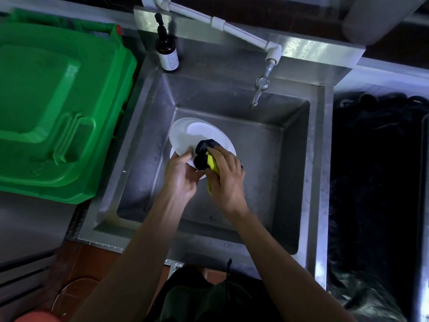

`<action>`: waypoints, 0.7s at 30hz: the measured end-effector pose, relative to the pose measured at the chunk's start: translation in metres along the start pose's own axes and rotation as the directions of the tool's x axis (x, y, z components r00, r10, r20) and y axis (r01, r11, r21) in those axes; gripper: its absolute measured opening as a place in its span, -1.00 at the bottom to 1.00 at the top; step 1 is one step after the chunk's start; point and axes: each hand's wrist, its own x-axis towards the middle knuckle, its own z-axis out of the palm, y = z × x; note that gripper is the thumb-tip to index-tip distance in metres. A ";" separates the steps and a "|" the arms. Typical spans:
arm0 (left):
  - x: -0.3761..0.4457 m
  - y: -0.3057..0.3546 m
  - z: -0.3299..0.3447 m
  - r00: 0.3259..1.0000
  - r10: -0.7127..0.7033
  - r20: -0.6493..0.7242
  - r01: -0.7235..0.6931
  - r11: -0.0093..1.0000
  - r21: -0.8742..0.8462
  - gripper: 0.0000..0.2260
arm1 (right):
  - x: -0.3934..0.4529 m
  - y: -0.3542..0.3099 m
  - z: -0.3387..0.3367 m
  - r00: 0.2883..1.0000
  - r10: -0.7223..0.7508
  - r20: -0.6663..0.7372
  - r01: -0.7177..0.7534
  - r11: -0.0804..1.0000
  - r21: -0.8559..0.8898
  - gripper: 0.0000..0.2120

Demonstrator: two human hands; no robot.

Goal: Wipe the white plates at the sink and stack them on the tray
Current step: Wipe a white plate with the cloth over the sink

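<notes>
The left hand grips the near rim of a white plate, thumb over the top edge and fingers curled underneath, holding it tilted above the basin of the sink. The right hand is closed around a bunched cloth, dark with a yellow-green side, and presses it on the plate's near face. A second white edge shows just under the held plate, probably another plate, though little of it can be seen. The likeliest slip is the plate sliding out of that one-sided grip if the cloth pushes hard away from the thumb; it would drop onto the steel or onto the plate beneath and could chip. The basin holds no standing water that can be made out, and the tap is not running. A dark bottle stands on the sink's back left corner. The green bin to the left has its lid closed, so its contents are hidden. No tray can be made out
</notes>
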 end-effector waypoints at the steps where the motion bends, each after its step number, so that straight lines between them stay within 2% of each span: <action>1: 0.001 0.001 -0.003 1.000 -0.006 0.000 0.006 1.000 -0.019 -0.60 | -0.001 0.002 0.000 1.000 -0.005 0.003 0.005 1.000 -0.002 -0.57; 5: 0.000 0.007 -0.016 1.000 -0.023 0.017 0.024 0.998 -0.064 -0.65 | -0.003 0.012 -0.005 1.000 0.029 -0.006 -0.029 0.998 0.048 -0.55; 9: -0.002 0.013 -0.028 0.999 -0.019 0.034 0.020 0.999 -0.033 -0.64 | 0.003 0.020 -0.013 0.996 0.069 0.047 -0.073 0.994 0.085 -0.49; 13: 0.000 0.019 -0.042 0.995 -0.036 0.096 0.030 0.998 0.062 -0.65 | 0.013 0.024 -0.022 0.986 0.149 0.069 -0.156 0.983 0.097 -0.49; 17: 0.003 0.029 -0.058 0.980 -0.007 0.199 -0.033 0.981 0.193 -0.71 | 0.027 0.028 -0.037 0.979 0.185 0.091 -0.194 0.975 0.110 -0.48; 21: 0.007 0.039 -0.071 0.950 -0.066 0.304 -0.043 0.940 0.339 -0.60 | 0.032 0.026 -0.047 0.974 0.195 0.116 -0.203 0.977 0.059 -0.47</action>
